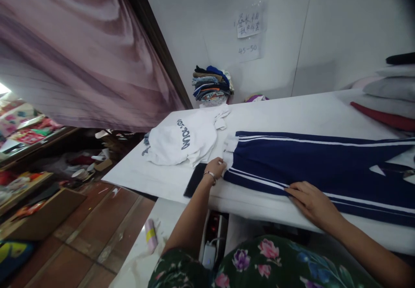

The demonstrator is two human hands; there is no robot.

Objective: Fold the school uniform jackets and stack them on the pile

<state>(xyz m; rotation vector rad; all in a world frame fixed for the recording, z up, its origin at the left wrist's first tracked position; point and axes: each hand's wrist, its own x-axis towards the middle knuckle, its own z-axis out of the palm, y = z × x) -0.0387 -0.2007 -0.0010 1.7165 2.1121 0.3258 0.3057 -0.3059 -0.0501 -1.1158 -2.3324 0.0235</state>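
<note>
Navy blue trousers (275, 160) with white side stripes lie flat across the table, their pale waistband (228, 152) toward the left and the legs running off to the right. At the waistband's near corner, my left hand (215, 168) is closed on the edge of the cloth; a bracelet circles that wrist. My right hand (309, 199) lies along the near side of the trousers, fingers together and pinching the striped edge. Beyond my left hand is a white printed T-shirt (183, 139), spread loosely. A dark flat phone-like object (195, 180) is partly covered by my left wrist.
A stack of folded clothes (212, 85) stands against the wall at the back of the white table (292, 111). More folded garments (392, 93) are piled at the right. A pink curtain (97, 55) hangs at the left. Below are a pink-yellow roll (151, 235) and a white plug (209, 253).
</note>
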